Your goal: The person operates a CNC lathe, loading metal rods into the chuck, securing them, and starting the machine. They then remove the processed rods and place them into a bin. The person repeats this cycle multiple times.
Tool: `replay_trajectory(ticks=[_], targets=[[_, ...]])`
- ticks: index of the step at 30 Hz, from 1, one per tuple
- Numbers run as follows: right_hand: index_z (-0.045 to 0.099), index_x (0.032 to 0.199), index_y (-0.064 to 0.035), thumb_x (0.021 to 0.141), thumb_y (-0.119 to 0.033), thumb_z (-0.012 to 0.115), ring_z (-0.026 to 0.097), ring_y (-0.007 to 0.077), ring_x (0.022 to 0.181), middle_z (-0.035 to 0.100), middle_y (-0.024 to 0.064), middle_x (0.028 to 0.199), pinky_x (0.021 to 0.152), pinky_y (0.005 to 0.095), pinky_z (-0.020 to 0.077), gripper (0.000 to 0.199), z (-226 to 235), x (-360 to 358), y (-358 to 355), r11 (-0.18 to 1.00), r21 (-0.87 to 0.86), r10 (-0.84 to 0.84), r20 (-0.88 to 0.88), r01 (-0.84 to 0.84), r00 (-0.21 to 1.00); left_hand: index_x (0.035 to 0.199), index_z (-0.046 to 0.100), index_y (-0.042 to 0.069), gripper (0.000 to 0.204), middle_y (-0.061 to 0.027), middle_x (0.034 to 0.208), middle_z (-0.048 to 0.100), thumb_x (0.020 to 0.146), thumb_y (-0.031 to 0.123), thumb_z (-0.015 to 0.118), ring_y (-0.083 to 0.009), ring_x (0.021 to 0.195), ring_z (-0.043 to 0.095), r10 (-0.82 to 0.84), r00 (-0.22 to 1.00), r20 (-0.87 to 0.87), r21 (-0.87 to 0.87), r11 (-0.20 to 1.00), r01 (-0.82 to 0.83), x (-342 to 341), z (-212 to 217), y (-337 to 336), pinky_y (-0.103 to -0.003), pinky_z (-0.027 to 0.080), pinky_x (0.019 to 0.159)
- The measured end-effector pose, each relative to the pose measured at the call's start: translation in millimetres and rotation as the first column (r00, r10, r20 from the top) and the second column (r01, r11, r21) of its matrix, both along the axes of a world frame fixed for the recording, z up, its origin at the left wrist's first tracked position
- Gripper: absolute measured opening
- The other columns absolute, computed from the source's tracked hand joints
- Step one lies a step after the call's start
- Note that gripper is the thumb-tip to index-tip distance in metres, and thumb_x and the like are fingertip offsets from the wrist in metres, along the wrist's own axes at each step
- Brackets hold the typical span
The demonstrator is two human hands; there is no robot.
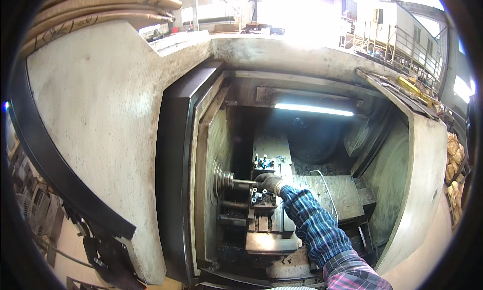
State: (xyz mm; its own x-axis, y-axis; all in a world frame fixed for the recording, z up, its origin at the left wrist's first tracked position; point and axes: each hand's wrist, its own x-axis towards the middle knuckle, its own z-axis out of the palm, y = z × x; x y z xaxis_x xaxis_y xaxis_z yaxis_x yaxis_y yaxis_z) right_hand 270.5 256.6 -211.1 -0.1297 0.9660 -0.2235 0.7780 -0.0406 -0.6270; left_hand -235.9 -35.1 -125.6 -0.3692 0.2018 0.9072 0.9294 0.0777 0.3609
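Note:
My right hand, in a dark, grimy work glove, reaches into a lathe's enclosure. Its fingers are closed round the free end of a thin metal rod. That rod sticks out level from the round spindle chuck on the left wall. Just below the hand sits a tool block with bolts; a second bolted tool block stands beyond it. Both are on a metal slide. A blue plaid sleeve covers my right forearm. My left hand is out of view.
A bent coolant pipe rises right of my forearm. Thick pale machine walls frame the opening, with a dark door edge on the left. A strip lamp shines at the back. Dark chips lie below the slide.

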Motion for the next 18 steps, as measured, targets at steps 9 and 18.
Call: replay_trajectory(ticks=[9,18], targets=[[0.076,0.108,-0.0038,0.096,-0.054,0.058,0.075,0.0281,0.092,0.076,0.0165,0.095,0.087,0.0420,0.0560,0.055,34.5,27.9,-2.8,0.979,-0.202,0.069,0.421,0.019,0.904,0.136,0.057,-0.002,0.043,-0.0173,0.135,0.060,0.100,0.022,0.056,-0.0367,0.132,0.047,-0.778,0.307,0.548,0.723,0.625,0.294,61.9,30.4,8.1,-0.059,0.025,0.118],[0.064,0.131,-0.0044,0.092,-0.066,0.055,0.062,0.0361,0.122,0.068,0.0203,0.126,0.103,0.0433,0.0477,0.073,32.4,-73.8,6.4,0.978,-0.072,0.205,0.227,-0.194,0.952,0.131,0.060,-0.001,0.039,-0.0135,0.121,0.064,0.098,0.021,0.059,-0.0329,0.124,0.052,-0.787,0.329,0.522,0.756,0.605,0.248,59.5,30.2,16.4,-0.054,0.031,0.117]])
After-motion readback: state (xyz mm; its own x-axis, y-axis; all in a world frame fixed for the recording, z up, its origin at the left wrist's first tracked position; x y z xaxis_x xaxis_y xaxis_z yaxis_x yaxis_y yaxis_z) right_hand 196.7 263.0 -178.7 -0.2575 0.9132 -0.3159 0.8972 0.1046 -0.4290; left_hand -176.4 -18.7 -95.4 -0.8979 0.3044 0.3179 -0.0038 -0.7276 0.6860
